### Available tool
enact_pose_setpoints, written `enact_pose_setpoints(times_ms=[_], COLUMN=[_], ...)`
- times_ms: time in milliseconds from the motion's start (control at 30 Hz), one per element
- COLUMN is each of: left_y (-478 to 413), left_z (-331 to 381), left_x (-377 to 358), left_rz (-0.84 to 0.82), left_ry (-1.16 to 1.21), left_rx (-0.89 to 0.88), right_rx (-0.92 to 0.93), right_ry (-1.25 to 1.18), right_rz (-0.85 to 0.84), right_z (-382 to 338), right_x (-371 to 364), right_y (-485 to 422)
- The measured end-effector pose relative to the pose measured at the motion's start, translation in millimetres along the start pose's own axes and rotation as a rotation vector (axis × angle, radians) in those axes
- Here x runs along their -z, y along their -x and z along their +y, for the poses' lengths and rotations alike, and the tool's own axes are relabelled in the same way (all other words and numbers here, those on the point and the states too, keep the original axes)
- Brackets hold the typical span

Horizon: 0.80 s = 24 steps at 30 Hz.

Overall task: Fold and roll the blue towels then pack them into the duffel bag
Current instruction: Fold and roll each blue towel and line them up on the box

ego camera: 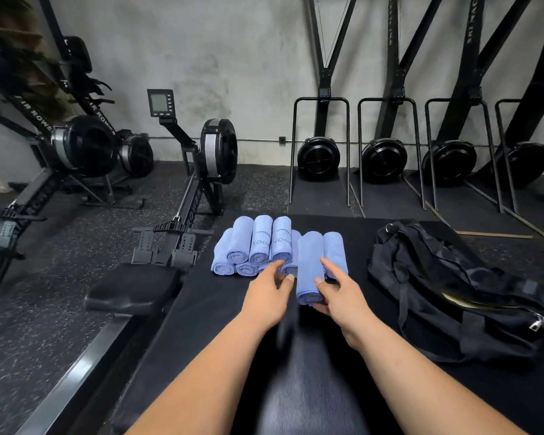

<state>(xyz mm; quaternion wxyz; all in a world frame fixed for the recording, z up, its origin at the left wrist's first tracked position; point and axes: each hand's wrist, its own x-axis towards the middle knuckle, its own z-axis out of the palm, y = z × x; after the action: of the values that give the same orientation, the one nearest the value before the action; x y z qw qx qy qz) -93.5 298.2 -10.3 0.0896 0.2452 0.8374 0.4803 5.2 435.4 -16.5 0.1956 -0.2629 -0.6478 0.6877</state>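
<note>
Right hand (339,293), centre frame, grips one rolled blue towel (310,268): thumb on top, fingers under its near end. The roll points away from the person, lifted just in front of the pile. Left hand (266,293) is open, fingers loose and a bit blurred, holding nothing, just left of the held roll and close to the pile's near ends.

Pile of rolled towels (255,246) sits on the black mat (201,293), centre frame, two layers, rolls side by side. One more roll (335,249) lies at the pile's right edge, behind the right hand.

Black duffel bag (453,287) lies slumped on the mat, right of the towels, apart from them; zipper pull (536,323) at its lower right end.

Rowing machine (214,152) left of centre, fan units (319,158) along the wall, upper right.
</note>
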Motion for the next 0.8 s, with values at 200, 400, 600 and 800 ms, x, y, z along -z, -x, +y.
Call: enact_pose_setpoints(times_ms=[200,400,600,800], left_y=[-46,-89,-120,-139], left_z=[-11,-19,-26,-33], left_x=[2,-3,-14,-24], left_rz=[0.027,0.024,-0.002,-0.006], left_ry=[-0.363,-0.745,-0.893,-0.926], left_rx=[-0.178,-0.302,-0.313,-0.302], right_rx=[0.023,0.039,0.023,0.048], right_ry=[0.15,0.277,0.396,0.6], right_rz=[0.07,0.111,0.139,0.192], right_z=[-10,-10,-9,-10], right_x=[-1,-8,-14,-23], right_y=[-57,-108,-140,-165])
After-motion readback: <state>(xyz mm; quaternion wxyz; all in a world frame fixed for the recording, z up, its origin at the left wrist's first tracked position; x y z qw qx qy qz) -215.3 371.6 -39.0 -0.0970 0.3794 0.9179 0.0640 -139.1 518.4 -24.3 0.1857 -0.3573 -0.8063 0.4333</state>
